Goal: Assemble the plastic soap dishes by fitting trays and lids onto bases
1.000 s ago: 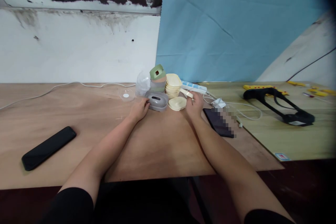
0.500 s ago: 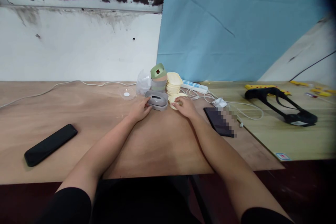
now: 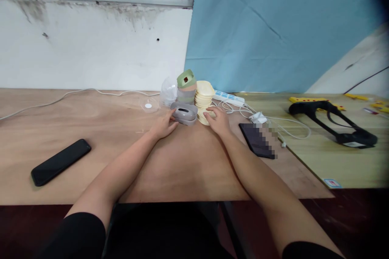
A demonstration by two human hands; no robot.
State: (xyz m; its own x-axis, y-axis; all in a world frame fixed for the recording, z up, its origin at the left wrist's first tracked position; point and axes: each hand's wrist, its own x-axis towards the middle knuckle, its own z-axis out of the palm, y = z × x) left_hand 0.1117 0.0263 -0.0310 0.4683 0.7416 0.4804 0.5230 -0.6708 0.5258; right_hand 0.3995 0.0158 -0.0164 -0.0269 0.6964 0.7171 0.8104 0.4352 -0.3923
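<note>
a brown wooden tabletop (image 3: 182,166) is running across the view, and a paler table (image 3: 306,158) is adjoining it at right. nearest, black sleeves (image 3: 83,232) are showing at both bottom corners, bare forearms reaching inward. a black phone (image 3: 60,162) is lying flat at left, well apart from the hands. a dark tablet-like slab (image 3: 253,139), partly pixelated, is lying right of the right forearm.

mid-table, the left hand (image 3: 164,124) is resting its fingers against the left side of two stacked gray pieces (image 3: 184,112), the top one showing a dark slot; cannot tell if the fingers are gripping. the right hand (image 3: 219,122) is holding thumb and fingers apart over a cream lid (image 3: 201,118), which is lying just right of the gray pieces, partly covered; contact is unclear.

further right, a black frame (image 3: 334,125) is lying on the paler table. a white adapter (image 3: 257,117) is sitting near the slab, among white cables. a clear disc (image 3: 148,105) is lying left of the gray pieces.

behind, clear plastic domes (image 3: 168,91), a taller stack topped by a green piece (image 3: 186,79) and a cream stack (image 3: 204,91) are standing side by side. a power strip (image 3: 229,98) is lying just right. farthest, a stained white wall (image 3: 91,52) and blue cloth (image 3: 258,28) are filling the background.
</note>
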